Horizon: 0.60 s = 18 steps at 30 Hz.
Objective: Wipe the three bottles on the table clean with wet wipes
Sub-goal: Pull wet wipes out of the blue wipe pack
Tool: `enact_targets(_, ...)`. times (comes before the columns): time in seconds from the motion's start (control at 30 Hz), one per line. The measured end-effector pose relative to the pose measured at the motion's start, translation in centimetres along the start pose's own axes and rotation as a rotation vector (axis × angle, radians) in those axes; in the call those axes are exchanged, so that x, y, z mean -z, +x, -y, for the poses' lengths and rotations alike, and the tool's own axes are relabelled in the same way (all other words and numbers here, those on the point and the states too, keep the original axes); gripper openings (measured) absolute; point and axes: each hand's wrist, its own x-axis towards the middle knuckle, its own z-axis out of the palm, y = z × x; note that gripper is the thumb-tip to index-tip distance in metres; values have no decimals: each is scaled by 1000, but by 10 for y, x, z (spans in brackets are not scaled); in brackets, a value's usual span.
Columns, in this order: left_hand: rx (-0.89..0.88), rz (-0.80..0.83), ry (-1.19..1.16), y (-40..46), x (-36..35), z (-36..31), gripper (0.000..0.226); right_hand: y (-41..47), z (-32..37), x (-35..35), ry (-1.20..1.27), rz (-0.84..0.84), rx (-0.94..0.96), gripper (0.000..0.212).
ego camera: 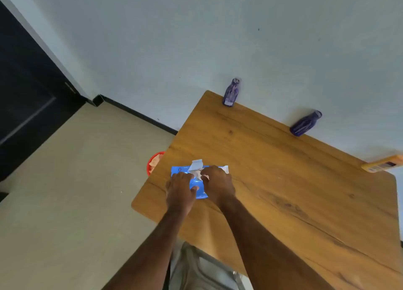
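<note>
Head cam — left hand (180, 189) presses flat on the blue wipes pack (197, 182) near the table (283, 180) corner, right hand (216, 180) pinches a wipe (198, 173) at its opening. Two purple bottles (231, 92) (305, 124) and a yellow bottle (381, 164) sit along the far edge — well apart.

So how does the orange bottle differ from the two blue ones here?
The orange bottle lies on its side at the table's right edge, partly cut off by the frame; the left blue bottle and the right blue bottle stand upright and show whole. Its body is opaque orange; theirs are dark blue. All three sit along the wall-side edge, away from both hands.
</note>
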Motion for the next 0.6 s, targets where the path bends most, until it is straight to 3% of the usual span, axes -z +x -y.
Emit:
enact_targets(0.17,-4,11,45,8,-9,6,38,16,4,-14,8,7,-142,21)
enact_targets(0.27,-23,8,48,9,-13,8,36,23,5,-22,-23,-4,-156,25)
enact_targets(0.4,-38,15,54,10,-18,9,41,28,4,-29,-55,-16,-153,14)
enact_targets(0.6,-82,24,100,14,-19,10,54,25,-9,-32,356,-110,-224,22)
